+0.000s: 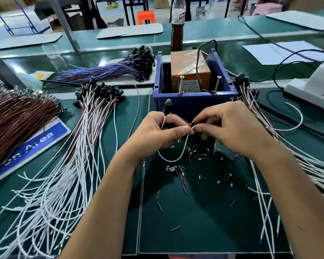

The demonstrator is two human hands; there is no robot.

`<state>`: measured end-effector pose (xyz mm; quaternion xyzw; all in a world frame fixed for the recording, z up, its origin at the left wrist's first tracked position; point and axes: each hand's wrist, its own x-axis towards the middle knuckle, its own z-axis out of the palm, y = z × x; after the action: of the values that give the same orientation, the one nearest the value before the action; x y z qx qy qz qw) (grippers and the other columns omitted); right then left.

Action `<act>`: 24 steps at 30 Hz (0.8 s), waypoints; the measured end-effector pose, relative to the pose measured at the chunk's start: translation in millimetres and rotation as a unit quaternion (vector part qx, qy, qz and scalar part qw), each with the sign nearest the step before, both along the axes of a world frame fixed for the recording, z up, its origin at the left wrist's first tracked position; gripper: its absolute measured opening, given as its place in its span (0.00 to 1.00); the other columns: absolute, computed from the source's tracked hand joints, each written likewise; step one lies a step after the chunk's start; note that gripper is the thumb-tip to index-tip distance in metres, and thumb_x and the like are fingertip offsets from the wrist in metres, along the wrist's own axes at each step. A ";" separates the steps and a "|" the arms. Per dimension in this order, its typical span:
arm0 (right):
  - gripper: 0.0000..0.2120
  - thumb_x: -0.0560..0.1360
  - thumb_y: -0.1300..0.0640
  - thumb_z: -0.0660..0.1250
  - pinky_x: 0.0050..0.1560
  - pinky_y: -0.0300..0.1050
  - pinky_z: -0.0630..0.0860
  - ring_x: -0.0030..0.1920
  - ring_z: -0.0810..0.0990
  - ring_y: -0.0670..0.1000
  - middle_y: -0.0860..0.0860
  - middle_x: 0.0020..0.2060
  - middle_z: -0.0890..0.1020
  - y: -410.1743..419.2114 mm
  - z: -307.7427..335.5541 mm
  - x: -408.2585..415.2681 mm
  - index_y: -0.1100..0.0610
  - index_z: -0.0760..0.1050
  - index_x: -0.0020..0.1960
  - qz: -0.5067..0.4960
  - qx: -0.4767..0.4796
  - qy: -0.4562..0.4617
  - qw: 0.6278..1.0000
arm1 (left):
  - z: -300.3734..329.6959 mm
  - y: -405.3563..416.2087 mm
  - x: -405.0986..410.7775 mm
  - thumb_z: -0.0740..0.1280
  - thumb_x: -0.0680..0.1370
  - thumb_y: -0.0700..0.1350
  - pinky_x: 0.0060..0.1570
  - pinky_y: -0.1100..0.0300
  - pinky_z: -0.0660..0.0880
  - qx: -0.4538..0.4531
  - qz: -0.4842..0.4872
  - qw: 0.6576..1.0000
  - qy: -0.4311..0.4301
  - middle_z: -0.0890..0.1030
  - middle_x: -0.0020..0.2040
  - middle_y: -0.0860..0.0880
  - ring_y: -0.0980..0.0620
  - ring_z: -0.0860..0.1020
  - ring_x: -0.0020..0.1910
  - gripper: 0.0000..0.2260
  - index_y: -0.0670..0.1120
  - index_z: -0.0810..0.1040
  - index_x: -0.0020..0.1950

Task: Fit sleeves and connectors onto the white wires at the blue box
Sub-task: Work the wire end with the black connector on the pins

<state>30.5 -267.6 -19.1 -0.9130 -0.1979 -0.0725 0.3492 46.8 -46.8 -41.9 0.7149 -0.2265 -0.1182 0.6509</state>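
Observation:
Both hands meet just in front of the blue box (195, 101). My left hand (157, 133) grips a wire with a black connector (166, 107) sticking up above its fingers. A white wire (178, 156) loops down from the fingertips of both hands. My right hand (230, 128) pinches the white wire's end and a small brown sleeve (190, 124) at the point where the thumbs meet. Loose brown and white sleeve pieces (183, 174) lie scattered on the green mat below the hands.
A big fan of white and brown wires with black connectors (79, 146) lies at the left, another bundle (269, 137) at the right. An orange block (190, 70) sits inside the box, a bottle (177, 25) behind it. A white power strip (310, 88) is far right.

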 end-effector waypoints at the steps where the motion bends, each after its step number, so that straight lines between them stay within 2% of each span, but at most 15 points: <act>1: 0.04 0.77 0.54 0.77 0.40 0.31 0.73 0.34 0.82 0.38 0.42 0.31 0.85 0.9 -1.9 0.7 0.49 0.86 0.51 -0.003 0.011 -0.003 1.000 | -0.9 0.4 0.6 0.72 0.77 0.43 0.28 0.64 0.62 0.011 -0.004 1.000 0.000 0.78 0.36 0.34 0.55 0.66 0.26 0.04 0.43 0.85 0.43; 3: 0.08 0.77 0.54 0.77 0.38 0.30 0.72 0.34 0.82 0.38 0.41 0.31 0.86 3.8 -5.2 1.1 0.50 0.82 0.54 0.006 0.022 -0.001 1.000 | -2.4 0.4 1.0 0.73 0.77 0.43 0.27 0.64 0.61 0.032 -0.011 0.999 0.002 0.72 0.28 0.47 0.54 0.64 0.25 0.05 0.45 0.86 0.43; 4: 0.09 0.77 0.55 0.77 0.36 0.31 0.72 0.33 0.83 0.40 0.42 0.32 0.86 5.2 -6.7 1.2 0.50 0.80 0.54 0.015 0.032 0.008 0.999 | -3.6 0.1 1.6 0.73 0.77 0.43 0.27 0.64 0.61 0.035 -0.004 0.999 0.008 0.70 0.27 0.50 0.54 0.64 0.25 0.05 0.46 0.86 0.43; 7: 0.10 0.77 0.57 0.77 0.28 0.41 0.76 0.25 0.80 0.48 0.47 0.33 0.87 1.9 -11.7 2.4 0.52 0.77 0.51 0.023 0.097 0.046 0.994 | -5.9 1.2 4.2 0.73 0.75 0.45 0.26 0.64 0.59 0.028 0.037 0.999 0.016 0.69 0.25 0.53 0.54 0.63 0.25 0.05 0.43 0.86 0.43; 9: 0.07 0.77 0.58 0.77 0.27 0.43 0.77 0.25 0.79 0.53 0.50 0.34 0.87 -7.2 -13.7 3.8 0.53 0.79 0.49 0.010 0.143 0.054 0.988 | -5.0 2.7 5.0 0.73 0.75 0.45 0.26 0.64 0.59 0.017 0.063 0.998 0.013 0.69 0.24 0.54 0.55 0.62 0.24 0.07 0.42 0.86 0.44; 11: 0.03 0.79 0.58 0.75 0.27 0.39 0.74 0.25 0.78 0.52 0.51 0.35 0.87 -18.9 -16.5 4.5 0.55 0.82 0.47 -0.011 0.188 0.050 0.981 | -3.7 3.9 5.7 0.73 0.74 0.46 0.27 0.64 0.58 0.003 0.084 0.996 0.015 0.68 0.24 0.53 0.55 0.62 0.24 0.06 0.44 0.87 0.43; 15: 0.06 0.81 0.59 0.72 0.28 0.37 0.73 0.25 0.77 0.49 0.52 0.36 0.88 -30.3 -22.8 2.3 0.54 0.84 0.45 -0.041 0.232 0.032 0.971 | -2.7 3.3 4.6 0.73 0.75 0.45 0.28 0.63 0.56 -0.011 0.069 0.997 0.015 0.67 0.26 0.51 0.53 0.60 0.25 0.04 0.46 0.87 0.42; 17: 0.06 0.80 0.60 0.73 0.29 0.36 0.74 0.25 0.76 0.47 0.51 0.35 0.87 -28.4 -23.2 2.3 0.53 0.85 0.45 -0.032 0.229 0.014 0.973 | -1.2 -0.4 2.0 0.73 0.75 0.45 0.27 0.62 0.57 -0.012 0.050 0.999 0.006 0.73 0.30 0.43 0.53 0.62 0.26 0.04 0.46 0.87 0.42; 18: 0.06 0.80 0.60 0.73 0.29 0.36 0.74 0.26 0.76 0.46 0.50 0.35 0.87 -25.9 -22.8 2.6 0.53 0.85 0.45 -0.024 0.221 0.006 0.975 | -0.8 -2.3 0.9 0.73 0.75 0.44 0.27 0.62 0.59 -0.014 0.040 0.999 -0.003 0.78 0.35 0.39 0.54 0.63 0.26 0.04 0.47 0.87 0.42; 20: 0.06 0.80 0.61 0.73 0.32 0.33 0.74 0.28 0.78 0.43 0.48 0.34 0.86 -18.4 -21.5 2.3 0.53 0.85 0.46 -0.004 0.201 -0.001 0.980 | -1.7 -5.9 0.4 0.73 0.76 0.43 0.28 0.64 0.62 -0.006 0.030 0.999 -0.025 0.82 0.40 0.42 0.55 0.66 0.27 0.05 0.48 0.87 0.42; 22: 0.04 0.80 0.61 0.73 0.33 0.32 0.73 0.29 0.80 0.44 0.48 0.34 0.86 -10.1 -21.7 0.9 0.55 0.86 0.47 0.015 0.191 -0.002 0.981 | -3.4 -7.8 0.8 0.73 0.76 0.45 0.29 0.63 0.63 0.011 0.033 0.999 -0.032 0.78 0.33 0.45 0.55 0.66 0.27 0.05 0.45 0.87 0.43; 24: 0.03 0.80 0.60 0.73 0.30 0.36 0.74 0.27 0.78 0.46 0.49 0.34 0.86 -5.7 -22.9 -0.1 0.55 0.86 0.48 0.017 0.200 0.002 0.980 | -5.6 -7.9 1.5 0.73 0.76 0.45 0.28 0.63 0.62 0.013 0.044 0.998 -0.030 0.74 0.28 0.50 0.55 0.65 0.26 0.06 0.43 0.86 0.44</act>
<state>30.4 -273.3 -42.0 -0.8214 -0.1936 -0.1026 0.5266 48.2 -54.7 -47.5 0.7359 -0.2125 -0.0707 0.6390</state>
